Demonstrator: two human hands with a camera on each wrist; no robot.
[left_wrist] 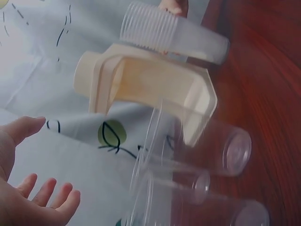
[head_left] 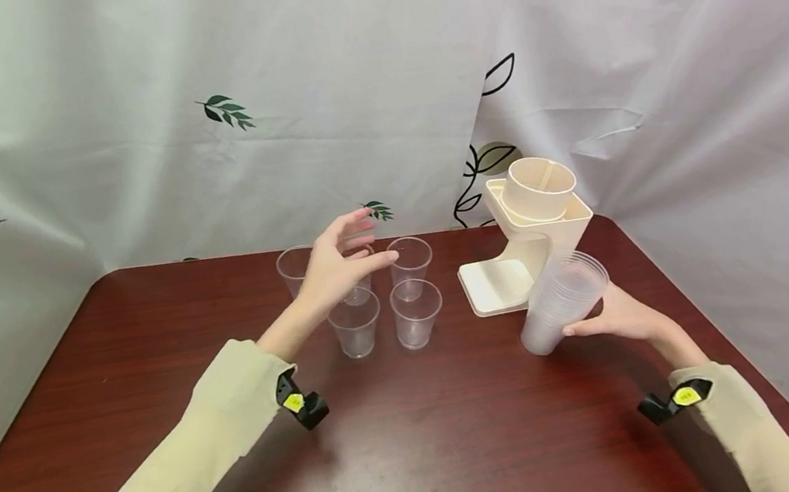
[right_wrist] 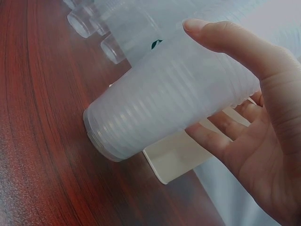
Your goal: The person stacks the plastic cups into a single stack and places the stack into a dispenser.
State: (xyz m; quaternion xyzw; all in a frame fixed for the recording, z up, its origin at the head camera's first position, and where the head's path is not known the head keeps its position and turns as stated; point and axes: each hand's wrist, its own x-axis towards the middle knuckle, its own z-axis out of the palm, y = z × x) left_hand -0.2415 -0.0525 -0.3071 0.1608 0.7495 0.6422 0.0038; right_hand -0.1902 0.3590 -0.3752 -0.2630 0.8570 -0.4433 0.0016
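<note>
My left hand point(head_left: 340, 262) hovers over several clear plastic cups, fingers spread and holding nothing; in the left wrist view its fingers point(left_wrist: 44, 190) are apart from the cups. Among these upright cups, one front cup point(head_left: 416, 323) stands at the right, another front cup point(head_left: 356, 331) beside it, and a back cup point(head_left: 411, 254) behind. My hand partly hides the back left ones. At the right, my right hand point(head_left: 620, 315) grips a tilted stack of nested clear cups point(right_wrist: 155, 101), thumb on one side and fingers on the other.
A cream plastic stand point(head_left: 570, 231) with a round tube point(head_left: 542, 196) on top and a flat base point(head_left: 494, 286) stands behind the cup stack. The dark red wooden table point(head_left: 422, 444) meets a white patterned curtain point(head_left: 340, 77) at the back and sides.
</note>
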